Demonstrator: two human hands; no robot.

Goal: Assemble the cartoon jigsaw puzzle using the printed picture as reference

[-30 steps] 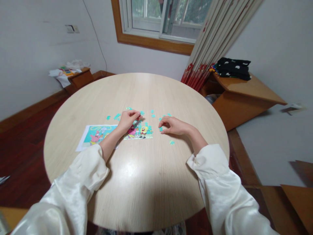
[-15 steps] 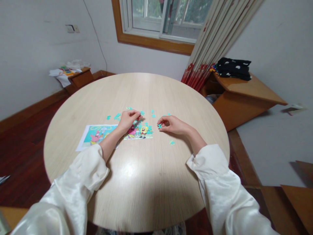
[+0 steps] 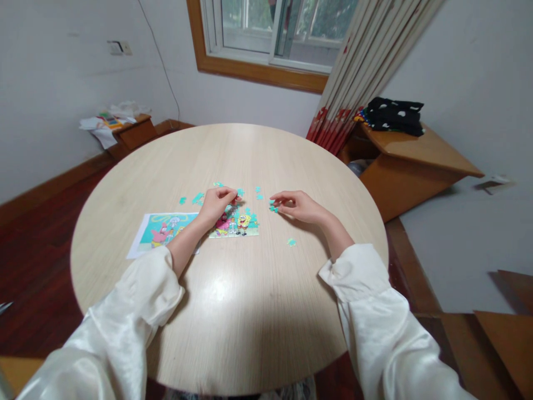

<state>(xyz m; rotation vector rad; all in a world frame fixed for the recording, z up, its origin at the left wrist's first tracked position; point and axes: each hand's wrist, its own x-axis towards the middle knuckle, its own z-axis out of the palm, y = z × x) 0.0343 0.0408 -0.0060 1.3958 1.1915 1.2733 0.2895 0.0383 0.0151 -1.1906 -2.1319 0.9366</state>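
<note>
A partly assembled cartoon jigsaw puzzle lies on the round wooden table, next to a printed reference picture. My left hand rests on the puzzle's upper left corner, fingers curled and pinched near a piece at its top edge. To the right of the puzzle, my right hand pinches a small teal puzzle piece between thumb and fingers. Several loose teal pieces lie scattered behind the puzzle, and one lone piece sits near my right wrist.
A low wooden cabinet with folded dark clothing stands at the right, beside a curtain. At the back left, a small wooden stand holds papers. A window is behind the table.
My right hand lifted a teal piece off the table and drew it slightly up and toward the puzzle. My left hand stayed in place.
</note>
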